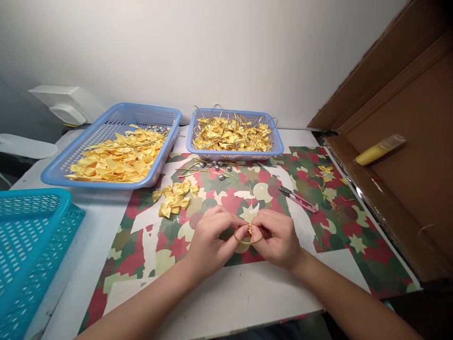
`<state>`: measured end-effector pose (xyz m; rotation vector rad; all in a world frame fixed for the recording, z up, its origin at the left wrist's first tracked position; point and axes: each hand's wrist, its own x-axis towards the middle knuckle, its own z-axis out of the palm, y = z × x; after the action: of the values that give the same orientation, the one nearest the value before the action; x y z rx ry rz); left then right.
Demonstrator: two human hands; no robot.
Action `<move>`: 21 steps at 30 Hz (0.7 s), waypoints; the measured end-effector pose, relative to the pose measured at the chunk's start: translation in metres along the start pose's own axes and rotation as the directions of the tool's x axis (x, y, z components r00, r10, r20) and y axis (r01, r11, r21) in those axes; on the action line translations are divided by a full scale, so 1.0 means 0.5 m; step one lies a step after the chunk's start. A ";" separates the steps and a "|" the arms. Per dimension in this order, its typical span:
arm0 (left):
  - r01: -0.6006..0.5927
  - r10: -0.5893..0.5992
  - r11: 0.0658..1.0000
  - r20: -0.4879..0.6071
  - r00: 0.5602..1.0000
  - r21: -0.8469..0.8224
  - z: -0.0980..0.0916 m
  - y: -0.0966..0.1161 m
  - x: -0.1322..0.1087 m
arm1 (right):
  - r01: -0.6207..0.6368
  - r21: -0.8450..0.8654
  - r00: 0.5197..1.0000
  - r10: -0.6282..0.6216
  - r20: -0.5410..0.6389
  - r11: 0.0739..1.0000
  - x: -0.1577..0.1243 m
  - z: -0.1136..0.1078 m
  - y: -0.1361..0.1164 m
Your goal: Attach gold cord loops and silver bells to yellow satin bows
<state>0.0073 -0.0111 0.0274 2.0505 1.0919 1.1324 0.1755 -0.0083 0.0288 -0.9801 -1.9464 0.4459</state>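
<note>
My left hand and my right hand meet over the patterned paper, fingertips pinched together. Between them is a gold elastic cord, bent into a loop that hangs toward me. One thin end of the cord sticks up beyond my fingers. A small yellow bit shows at the pinch, mostly covered by my fingertips. Left of my hands lies a small pile of yellow ribbon bows. Farther off, several silver bells lie among loose gold cords. Pink-handled snips rest to the right.
A blue basket of yellow bows stands back left, another blue basket of looped bows at the back. A teal basket is at the left edge. Cardboard walls the right side, with a yellow tube against it.
</note>
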 end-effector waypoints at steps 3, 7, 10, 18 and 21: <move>0.003 -0.003 1.000 -0.010 1.000 -0.010 0.000 0.000 0.000 | 0.112 -0.104 0.994 -0.112 0.004 0.988 0.002 -0.008 0.008; -0.068 0.070 0.996 -0.035 0.997 0.050 0.001 -0.003 -0.001 | 0.156 -0.212 0.988 -0.150 0.046 0.965 0.003 -0.015 0.013; -0.127 0.130 0.988 -0.032 0.991 0.090 0.003 -0.005 -0.001 | 0.163 -0.217 0.985 -0.149 0.083 0.962 0.002 -0.012 0.015; 0.024 -0.023 1.000 0.031 0.999 -0.011 0.005 -0.002 -0.006 | 0.116 -0.071 0.990 -0.109 0.093 0.991 0.006 -0.012 0.017; 0.067 -0.065 0.997 0.046 0.997 -0.045 0.005 -0.004 -0.006 | 0.102 -0.042 0.986 -0.096 0.138 0.994 0.008 -0.017 0.020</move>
<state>0.0079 -0.0131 0.0234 1.9803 1.0929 1.0644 0.1860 0.0003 0.0293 -0.8990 -2.1272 0.4192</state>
